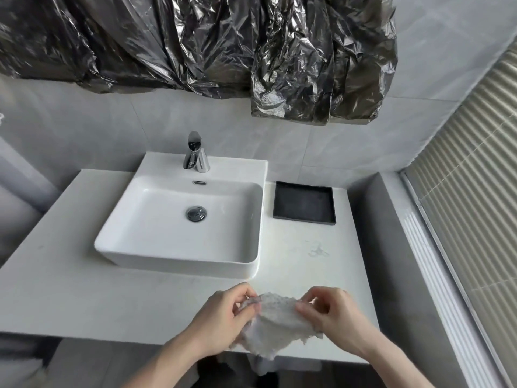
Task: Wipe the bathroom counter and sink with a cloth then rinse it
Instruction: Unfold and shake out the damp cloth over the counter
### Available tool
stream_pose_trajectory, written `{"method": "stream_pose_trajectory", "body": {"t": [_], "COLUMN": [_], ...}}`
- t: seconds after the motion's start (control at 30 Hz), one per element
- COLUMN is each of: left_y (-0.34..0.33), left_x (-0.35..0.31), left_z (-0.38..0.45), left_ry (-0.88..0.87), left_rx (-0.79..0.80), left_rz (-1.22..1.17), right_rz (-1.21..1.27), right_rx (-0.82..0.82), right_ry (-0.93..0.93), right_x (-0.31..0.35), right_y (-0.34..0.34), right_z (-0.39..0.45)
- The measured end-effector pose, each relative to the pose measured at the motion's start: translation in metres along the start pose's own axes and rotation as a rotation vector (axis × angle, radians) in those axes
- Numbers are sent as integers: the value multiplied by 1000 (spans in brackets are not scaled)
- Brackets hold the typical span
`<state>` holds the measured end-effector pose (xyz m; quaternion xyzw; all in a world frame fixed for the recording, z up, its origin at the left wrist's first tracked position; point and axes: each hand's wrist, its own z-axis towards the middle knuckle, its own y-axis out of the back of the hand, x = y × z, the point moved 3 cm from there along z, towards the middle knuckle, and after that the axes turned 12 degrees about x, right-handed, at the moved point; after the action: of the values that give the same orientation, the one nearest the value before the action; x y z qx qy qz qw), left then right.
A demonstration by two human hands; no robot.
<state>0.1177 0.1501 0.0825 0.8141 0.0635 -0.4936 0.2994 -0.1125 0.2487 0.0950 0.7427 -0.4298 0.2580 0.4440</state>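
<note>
A crumpled white cloth point(277, 323) hangs between both hands above the front edge of the white counter point(84, 275). My left hand point(223, 317) pinches its left edge, and my right hand point(333, 315) pinches its right edge. Behind them stands a white rectangular basin sink point(134, 247) with a dark round drain point(196, 213) and a chrome faucet point(195, 154) at its back rim. A faint smudge point(317, 252) marks the counter to the right of the sink.
A black shallow tray point(304, 203) lies on the counter at the back right. Crinkled dark plastic sheeting point(223, 46) covers the wall above. A grey ledge point(391, 261) and a ribbed blind point(470, 205) border the right side.
</note>
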Motion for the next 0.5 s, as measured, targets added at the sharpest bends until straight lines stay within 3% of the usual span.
{"method": "stream_pose_trajectory", "body": {"t": [0.2, 0.5], "left_y": [-20, -29], "left_x": [32, 47], "left_z": [20, 102], "left_ry": [84, 106], "left_rx": [45, -113], "left_rz": [105, 389], "right_rz": [-107, -222], "right_rx": [63, -167], "right_ry": [-35, -103], "right_x": [-37, -87], "right_y": [6, 20], "right_z": [5, 65]}}
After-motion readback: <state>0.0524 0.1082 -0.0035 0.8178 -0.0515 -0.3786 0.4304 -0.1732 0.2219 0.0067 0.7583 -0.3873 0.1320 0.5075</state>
